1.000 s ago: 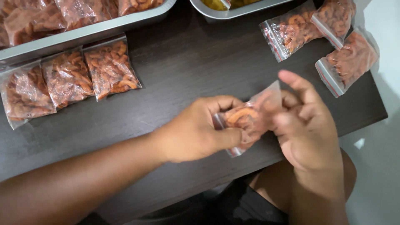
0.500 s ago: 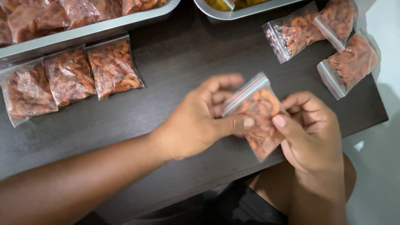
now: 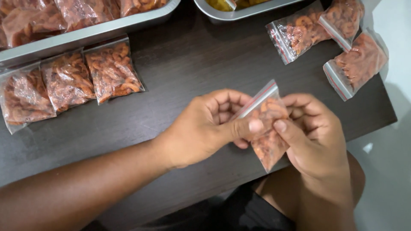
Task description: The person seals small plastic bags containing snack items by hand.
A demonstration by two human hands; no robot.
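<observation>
Dark table (image 3: pixel 188 64), metal trays (image 3: pixel 85 36), filled snack bags (image 3: pixel 112 70)

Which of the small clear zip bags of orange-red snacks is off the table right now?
The clear zip bag of orange-red snacks pinched between left hand and right hand; the others lie flat on the dark table.

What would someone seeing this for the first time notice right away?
Front and centre, the left hand and right hand pinch a small clear zip bag of orange-brown snack pieces between them, over the dark table. Three filled bags lie in a row at the left beside a metal tray, and three more bags sit at the top right.
</observation>
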